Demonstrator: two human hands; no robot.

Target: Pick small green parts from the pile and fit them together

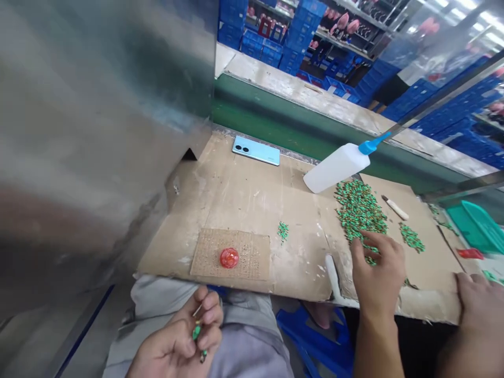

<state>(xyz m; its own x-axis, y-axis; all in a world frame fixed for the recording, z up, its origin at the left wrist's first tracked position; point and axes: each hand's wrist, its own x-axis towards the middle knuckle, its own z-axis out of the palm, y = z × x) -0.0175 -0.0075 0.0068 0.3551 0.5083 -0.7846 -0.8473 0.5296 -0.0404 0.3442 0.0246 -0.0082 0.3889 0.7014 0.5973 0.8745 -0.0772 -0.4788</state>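
Low over my lap, my left hand (179, 336) is palm up with curled fingers, closed on small green pieces (197, 331) with dark and gold ends. My right hand (378, 262) reaches out at the near edge of a large pile of similar green pieces (358, 205). Its thumb and fingers are apart, the fingertips touching or just over the pile; I see nothing held. A small cluster of green pieces (282, 231) lies between my hands. Nearer my left hand, a shiny red round thing (229, 258) rests on a corrugated cardboard piece (252, 257).
A white squeeze bottle (336, 168) with blue nozzle leans behind the pile. A pale blue phone (255, 150) lies at the back. A metal panel (98, 131) walls the left side. At right are a white-handled tool (396, 207), a green tray (476, 226) and another person's blurred hand (478, 299).
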